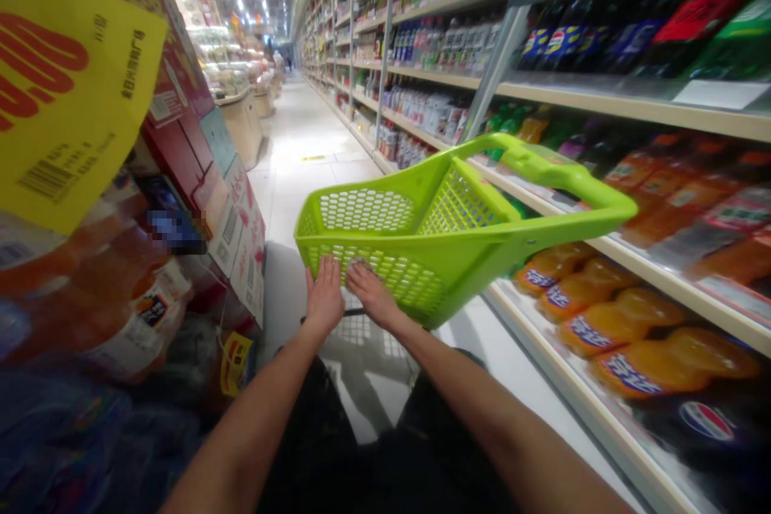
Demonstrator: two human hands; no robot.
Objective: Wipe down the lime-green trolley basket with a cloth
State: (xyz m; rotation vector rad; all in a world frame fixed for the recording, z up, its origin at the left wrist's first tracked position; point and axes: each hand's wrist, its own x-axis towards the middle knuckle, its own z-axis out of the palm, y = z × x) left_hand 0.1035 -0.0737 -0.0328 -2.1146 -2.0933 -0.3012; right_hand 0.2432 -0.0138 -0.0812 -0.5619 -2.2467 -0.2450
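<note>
A lime-green shopping basket cart (475,257) with perforated sides stands in front of me, its long handle reaching up to the right. My left hand (325,295) lies flat against the near side, fingers stretched out and together, holding nothing. Beside it, my right hand (374,297) presses a small crumpled greyish cloth (360,265) against the same side. Most of that cloth is hidden under the fingers, so its exact kind is hard to tell. The basket's inside looks bare where it shows.
Shelves (632,104) of drinks line the right, with orange soda bottles (614,329) low down. At left are stacked boxes (226,209), bottle packs (132,297) and a yellow price sign (72,88). A pale tiled aisle floor (295,128) runs ahead.
</note>
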